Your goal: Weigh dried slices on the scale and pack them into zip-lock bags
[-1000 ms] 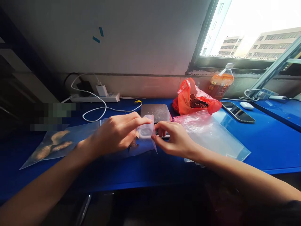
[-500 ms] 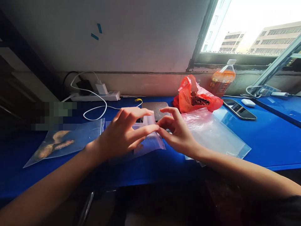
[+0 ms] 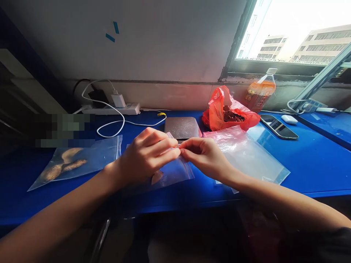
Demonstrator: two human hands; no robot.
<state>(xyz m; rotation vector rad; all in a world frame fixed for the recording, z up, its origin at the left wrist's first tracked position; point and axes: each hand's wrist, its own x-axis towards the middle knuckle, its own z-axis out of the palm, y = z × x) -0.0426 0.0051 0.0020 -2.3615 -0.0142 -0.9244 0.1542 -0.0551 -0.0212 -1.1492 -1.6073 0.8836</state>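
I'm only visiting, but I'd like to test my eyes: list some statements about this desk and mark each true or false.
1. The fingertips of the left hand and right hand are close together at a clear zip bag. True.
2. The smartphone lies left of the red plastic bag. False: the smartphone lies to its right.
3. A white charger is plugged into the power strip. True.
4. The red bag is knotted shut. False: the red bag is open, with dark brown pieces showing.
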